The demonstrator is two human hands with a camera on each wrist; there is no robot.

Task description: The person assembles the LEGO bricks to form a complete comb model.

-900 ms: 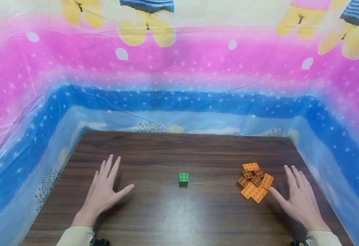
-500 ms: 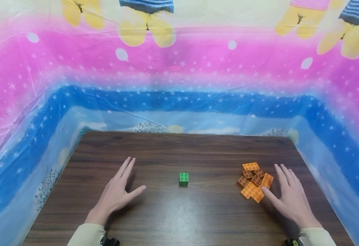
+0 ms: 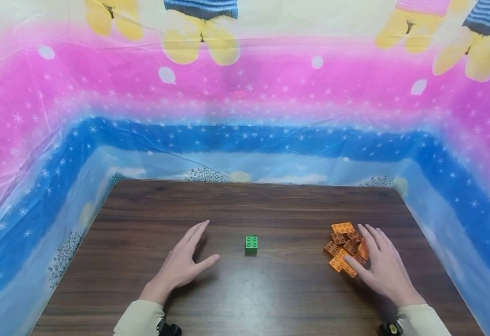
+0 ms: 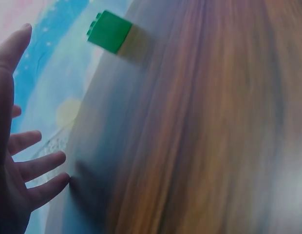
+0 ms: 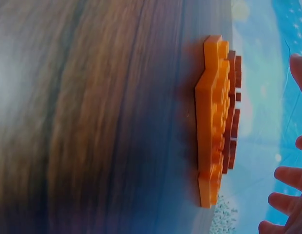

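A green toy brick (image 3: 251, 245) with studs on top stands upright near the middle of the table. To its left is my left hand (image 3: 182, 261), fingers extended and thumb spread toward the brick, holding nothing. In the left wrist view the green brick (image 4: 109, 31) lies beyond the thumb, apart from it. On the right sits a cluster of orange bricks (image 3: 338, 261) and brown bricks (image 3: 338, 239). My right hand (image 3: 381, 266) is over the right side of this cluster, thumb and fingers spread, partly covering some orange bricks. The right wrist view shows those orange bricks (image 5: 205, 122) beside the spread fingers (image 5: 290, 176).
The dark wood-grain table (image 3: 249, 298) has rounded far corners. A printed cloth (image 3: 236, 135) in pink and blue hangs around its far and side edges. A black band (image 3: 169, 328) is on the left wrist, and another (image 3: 390, 328) on the right.
My left hand has moved right, closer to the green brick. My right hand has moved left, from beside the orange and brown bricks to over their right side. The bricks stay put.
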